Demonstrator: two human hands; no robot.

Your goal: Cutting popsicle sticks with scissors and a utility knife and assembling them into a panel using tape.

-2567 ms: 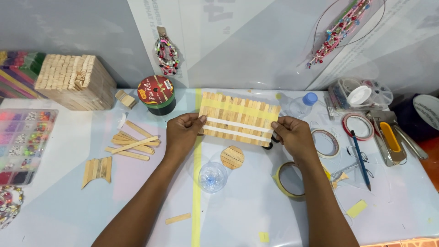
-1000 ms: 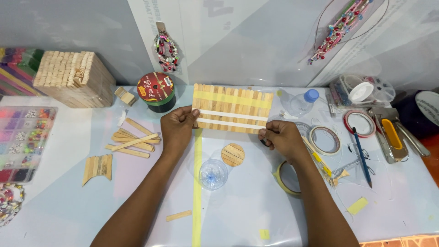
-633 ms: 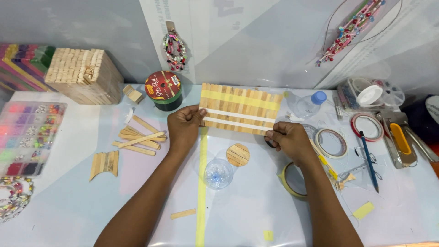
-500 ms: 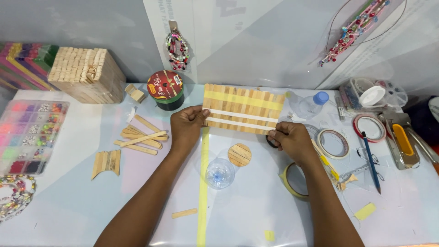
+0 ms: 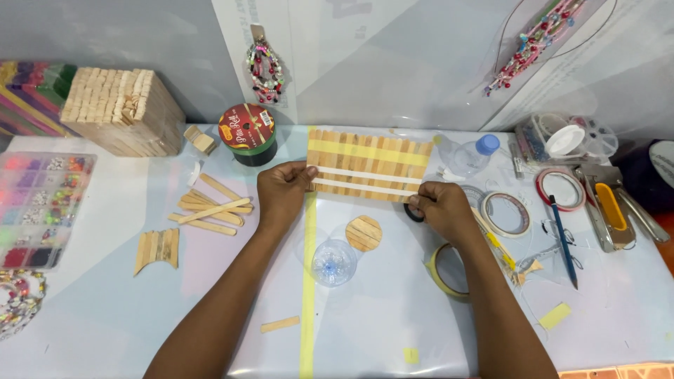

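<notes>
A flat panel of wooden craft sticks point(image 5: 366, 164), crossed by a yellow tape band and two white strips, is held upright above the table. My left hand point(image 5: 281, 194) pinches its left edge. My right hand point(image 5: 439, 208) grips its lower right corner. Below the panel lie a round disc of wooden sticks point(image 5: 364, 232) and a clear cut bottle bottom point(image 5: 331, 262). A yellow tape line point(image 5: 306, 281) runs down the table between my arms.
Loose sticks point(image 5: 208, 209) and a fan-shaped stick piece point(image 5: 154, 249) lie left. A stick block point(image 5: 121, 111), ribbon spool point(image 5: 245, 133) and bead box point(image 5: 38, 208) sit farther left. Tape rolls point(image 5: 505, 214), a pen point(image 5: 563, 241), a staple gun point(image 5: 613, 209) and a small bottle point(image 5: 467, 155) crowd the right.
My right hand has slid from the panel's right edge down to its lower right corner. The panel has risen a little and levelled out; the view has shifted slightly.
</notes>
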